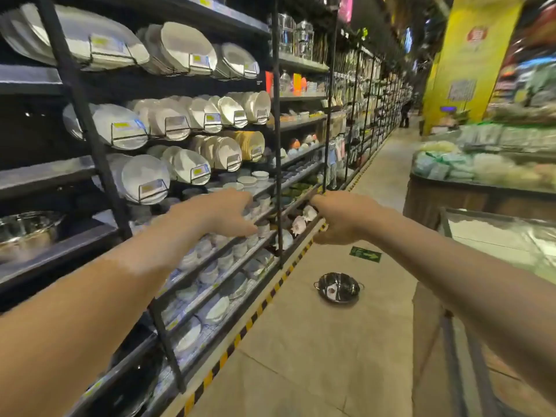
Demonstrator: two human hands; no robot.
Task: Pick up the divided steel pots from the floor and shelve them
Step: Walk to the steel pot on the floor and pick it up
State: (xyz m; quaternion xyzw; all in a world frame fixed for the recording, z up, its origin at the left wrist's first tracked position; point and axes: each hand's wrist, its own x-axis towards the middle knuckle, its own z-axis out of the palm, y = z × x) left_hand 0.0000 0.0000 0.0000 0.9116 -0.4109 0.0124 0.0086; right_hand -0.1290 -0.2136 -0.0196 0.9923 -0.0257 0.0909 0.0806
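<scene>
**Pot on the floor, below and just beyond the right hand**

Both arms are stretched forward at about shelf height, and neither hand holds anything. The left hand (228, 213) is open, fingers spread and pointing toward the bowls on the rack (99, 164). The right hand (337, 218) is curled loosely into a half-fist, knuckles forward, gripping nothing that shows.

The one pot (338, 288) in view sits on the floor (316, 341), upright, mouth up, with what looks like a label lying inside it. From the right hand it lies almost straight down and a little farther along the aisle. From the left hand it lies down and well off to the right, past the yellow-and-black strip (255, 314) at the rack's foot. So the right hand is clearly the nearer one.

The pot's two small side handles stick out left and right, so its handle axis runs across the aisle, roughly square to the line of both arms. That suits a two-handed lift, one hand per handle, though the left hand has more ground to cover.

My judgement: the pick-up has not begun, and the coming move calls for stepping ahead and reaching low. More steel pots (28, 230) rest on a shelf far left of the left hand, a likely spot for shelving.
</scene>
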